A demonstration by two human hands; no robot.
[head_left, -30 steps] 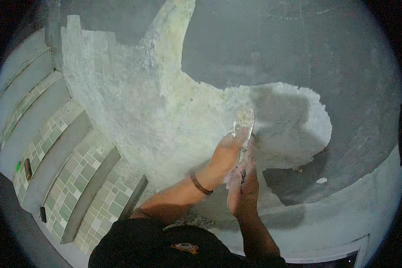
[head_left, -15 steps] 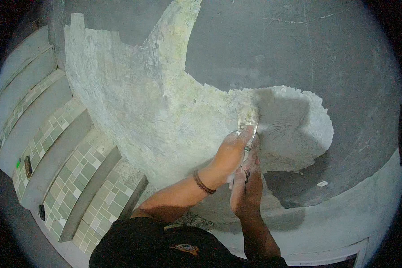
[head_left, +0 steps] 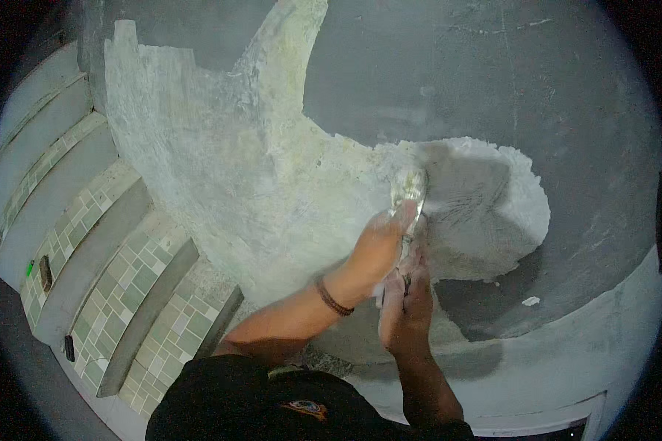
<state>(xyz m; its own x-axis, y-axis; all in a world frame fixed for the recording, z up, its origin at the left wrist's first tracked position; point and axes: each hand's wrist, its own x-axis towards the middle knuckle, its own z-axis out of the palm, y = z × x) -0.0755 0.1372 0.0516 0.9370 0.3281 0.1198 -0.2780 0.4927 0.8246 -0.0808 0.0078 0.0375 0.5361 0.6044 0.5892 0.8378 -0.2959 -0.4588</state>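
A metal scraper with a rounded blade [head_left: 410, 184], smeared with whitish material, lies against the patchy white coating [head_left: 213, 169] on the grey surface [head_left: 419, 73]. My left hand [head_left: 375, 250] grips it just below the blade, thumb on the metal, with a beaded bracelet at the wrist. Lower down, my right hand [head_left: 408, 305], coated in white dust, is closed round the handle. My left hand partly hides the tool. A shadow falls on the rounded white patch to the right of the blade.
Curved steps [head_left: 132, 287] with green and white tiles descend along the left, with a small green object [head_left: 30, 268], a brown block [head_left: 45, 273] and a dark object [head_left: 69, 348] on them. A white flake [head_left: 531, 300] lies at the right. A white frame [head_left: 559, 404] shows at lower right.
Both my hands and the scraper have shifted slightly up and rightward over the last second. The grip looks the same.
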